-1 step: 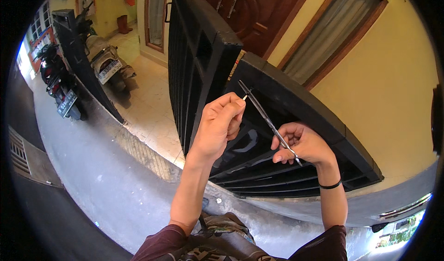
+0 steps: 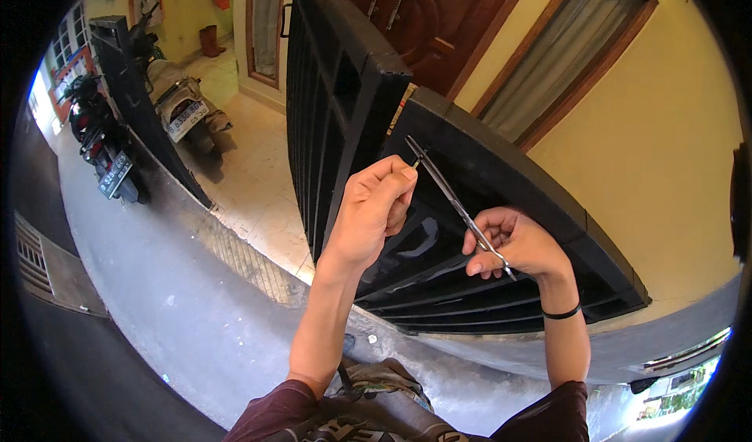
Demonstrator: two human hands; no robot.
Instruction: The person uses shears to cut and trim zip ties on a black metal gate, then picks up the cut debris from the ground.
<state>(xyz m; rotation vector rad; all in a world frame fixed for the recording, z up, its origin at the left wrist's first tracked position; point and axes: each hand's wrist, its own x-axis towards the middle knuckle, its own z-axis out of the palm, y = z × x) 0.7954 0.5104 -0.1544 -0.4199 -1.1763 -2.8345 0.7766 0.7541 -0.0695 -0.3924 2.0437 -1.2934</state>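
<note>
Before a black gate (image 2: 479,135), near its top edge, the left hand (image 2: 373,199) pinches a thin stub (image 2: 416,165); the half-curled right hand (image 2: 523,245) holds a scissor-like tool (image 2: 451,197), likely light, stiff, best gripped by its handles.

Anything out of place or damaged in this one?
One minor oddity: a small pale scrap lies on the grey pavement near the black gate, looking like stray litter. The slim metal tool shows no obvious damage.

silver-grey tool (image 2: 452,197), black gate (image 2: 509,168)
</note>
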